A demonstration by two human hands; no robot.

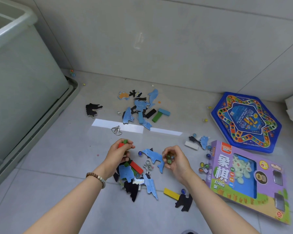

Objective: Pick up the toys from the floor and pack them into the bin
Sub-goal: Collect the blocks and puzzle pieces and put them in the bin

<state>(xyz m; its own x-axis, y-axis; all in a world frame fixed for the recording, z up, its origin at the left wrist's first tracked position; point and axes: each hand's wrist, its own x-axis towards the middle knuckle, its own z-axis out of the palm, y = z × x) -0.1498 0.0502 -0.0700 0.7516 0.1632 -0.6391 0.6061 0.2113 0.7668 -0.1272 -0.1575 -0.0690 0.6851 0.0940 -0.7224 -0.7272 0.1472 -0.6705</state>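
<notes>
head view: bare floor (71, 146) between bin (24, 81) and toys (140, 105).

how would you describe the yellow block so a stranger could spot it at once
Find the big purple game box on the floor at the right. Left of its lower left corner lies a flat yellow block, beside a black puzzle piece. It is the only yellow block; others are red, green, blue, black or white.
</notes>
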